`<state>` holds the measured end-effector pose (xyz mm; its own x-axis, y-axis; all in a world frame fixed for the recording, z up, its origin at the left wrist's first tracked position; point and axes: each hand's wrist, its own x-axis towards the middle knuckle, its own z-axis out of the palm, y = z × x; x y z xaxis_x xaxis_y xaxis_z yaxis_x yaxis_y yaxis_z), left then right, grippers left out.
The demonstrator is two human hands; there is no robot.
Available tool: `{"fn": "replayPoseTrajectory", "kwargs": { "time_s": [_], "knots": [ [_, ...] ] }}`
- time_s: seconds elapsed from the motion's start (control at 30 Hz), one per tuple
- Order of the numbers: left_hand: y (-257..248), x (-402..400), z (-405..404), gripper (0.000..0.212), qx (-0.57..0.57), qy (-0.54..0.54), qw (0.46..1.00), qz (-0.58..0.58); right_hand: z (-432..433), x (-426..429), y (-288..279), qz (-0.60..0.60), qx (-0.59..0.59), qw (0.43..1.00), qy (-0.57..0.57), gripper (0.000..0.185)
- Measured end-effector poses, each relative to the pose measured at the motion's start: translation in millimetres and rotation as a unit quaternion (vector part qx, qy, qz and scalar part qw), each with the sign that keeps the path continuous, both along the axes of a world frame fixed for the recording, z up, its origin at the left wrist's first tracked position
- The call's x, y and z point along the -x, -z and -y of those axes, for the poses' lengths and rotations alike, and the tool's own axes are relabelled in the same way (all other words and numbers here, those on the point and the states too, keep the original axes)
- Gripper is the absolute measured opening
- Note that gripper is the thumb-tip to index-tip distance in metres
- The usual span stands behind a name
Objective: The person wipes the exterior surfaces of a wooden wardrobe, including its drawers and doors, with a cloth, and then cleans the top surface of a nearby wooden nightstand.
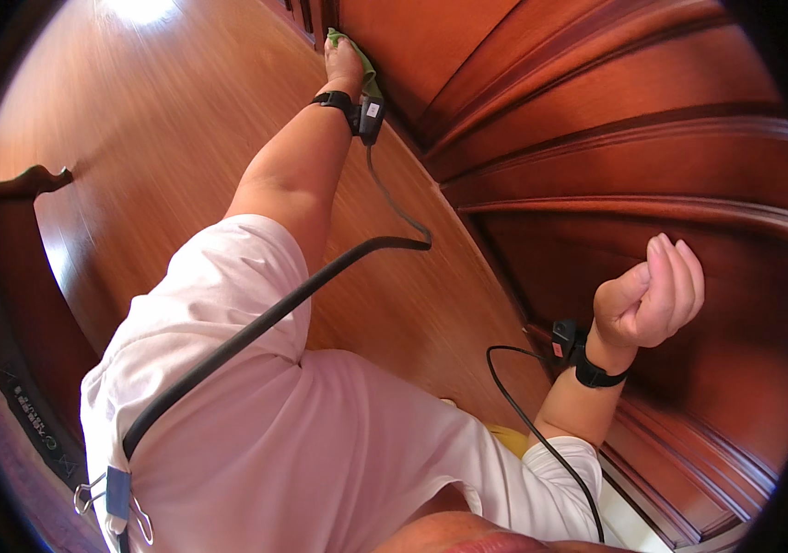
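Note:
My left hand (344,63) reaches far out at the top and grips a green cloth (370,76). It is close to the foot of a reddish-brown panelled wooden cabinet front (477,76), by the floor. Whether the cloth touches the wood I cannot tell. My right hand (653,297) is raised in front of a dark lower panel (546,256) of the same woodwork. Its fingers are curled in together with the thumb against them, and nothing shows in it. Each wrist wears a black strap with a small device, the left device (371,121) and the right device (564,339).
Wood-plank flooring (159,104) runs along the cabinet base. At left stands a dark wooden furniture end (27,186) with a curved top, beside a dark fabric edge (34,422) bearing writing. A black cable (262,311) crosses my shirt, held by a binder clip (117,492); another cable (504,394) hangs by my right arm.

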<state>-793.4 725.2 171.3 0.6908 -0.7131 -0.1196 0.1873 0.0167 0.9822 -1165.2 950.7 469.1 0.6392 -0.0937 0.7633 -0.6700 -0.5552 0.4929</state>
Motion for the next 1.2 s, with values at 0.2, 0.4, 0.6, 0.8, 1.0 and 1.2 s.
{"fn": "replayPoseTrajectory", "kwargs": {
  "time_s": [0.2,0.4,0.6,0.8,1.0,1.2],
  "knots": [
    [76,27,-9,0.044,-0.056,-0.069,0.975,0.203,5,-14,-5,-0.017,0.022,1.0,0.01,0.018],
    [38,94,-79,0.054,-0.188,-0.009,0.961,0.204,6,-20,-6,-0.012,0.025,1.0,0.01,0.019],
    [40,31,-49,0.058,-0.146,-0.096,0.967,0.184,6,-13,-1,-0.013,0.013,1.0,0.018,0.018],
    [80,-66,2,0.036,-0.223,0.019,0.939,0.26,6,-13,0,-0.02,0.012,1.0,0.013,0.018],
    [41,-5,-30,0.055,-0.241,-0.012,0.97,0.018,0,-18,-7,-0.017,0.033,0.999,0.02,0.018],
    [24,62,-81,0.05,-0.241,-0.02,0.968,0.074,2,-27,-15,-0.008,0.019,1.0,-0.01,0.018]
  ]
}}
